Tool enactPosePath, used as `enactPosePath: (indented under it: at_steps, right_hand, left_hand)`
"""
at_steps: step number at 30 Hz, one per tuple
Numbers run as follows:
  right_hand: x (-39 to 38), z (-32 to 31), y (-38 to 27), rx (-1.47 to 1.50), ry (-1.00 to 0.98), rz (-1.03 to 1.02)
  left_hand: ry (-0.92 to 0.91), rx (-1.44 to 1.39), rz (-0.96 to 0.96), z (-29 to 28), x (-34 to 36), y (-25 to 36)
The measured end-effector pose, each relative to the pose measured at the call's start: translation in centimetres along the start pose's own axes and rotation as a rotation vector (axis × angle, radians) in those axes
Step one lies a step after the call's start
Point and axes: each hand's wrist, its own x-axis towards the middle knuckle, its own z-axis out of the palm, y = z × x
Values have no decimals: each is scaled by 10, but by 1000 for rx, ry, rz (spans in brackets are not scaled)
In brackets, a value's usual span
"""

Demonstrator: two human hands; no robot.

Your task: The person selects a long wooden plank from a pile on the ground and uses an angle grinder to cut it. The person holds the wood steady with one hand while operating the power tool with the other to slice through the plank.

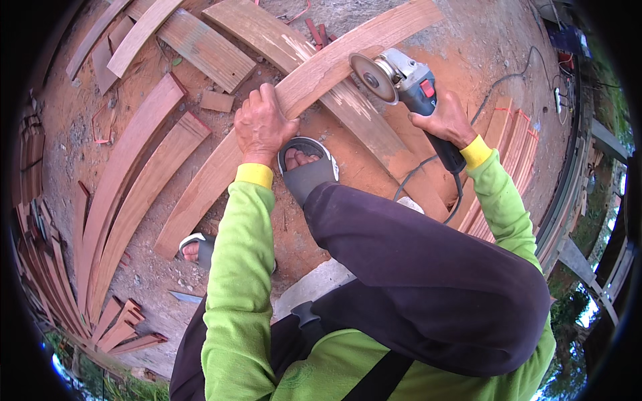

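A long wooden plank (207, 184) lies on a slant in front of me, its far part across another board (364, 120). My left hand (261, 123) is closed over the plank near its middle, pressing it from above. My right hand (447, 120) grips the body of an angle grinder (418, 87) with a red switch. The grinder's round disc (374, 77) is at the plank's right edge; whether it touches the wood, I cannot tell. One sandalled foot (307, 160) is beside the plank, the other (194, 248) by its near end.
Several planks (137, 167) lie on the dirt at the left. More boards (200, 50) are at the far left, with a small wood block (217, 101) nearby. A stack of narrow boards (511, 144) stands at the right. The grinder's black cord (461, 194) loops along the ground.
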Motion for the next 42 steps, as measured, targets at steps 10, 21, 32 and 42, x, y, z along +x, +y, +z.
enactPosePath:
  at_steps: [10, 21, 32, 42]
  right_hand:
    - [0, -1, -2, -2, -11, 17]
    - [1, -1, -1, -5, -13, 17]
    - [2, -3, -9, 15, -42, 17]
    - [6, -5, -11, 60, -60, 33]
  left_hand:
    - [2, 2, 1, -1, 0, 1]
    - [23, 7, 15, 2, 0, 0]
    - [20, 2, 15, 1, 0, -2]
    - [12, 10, 10, 1, 1, 1]
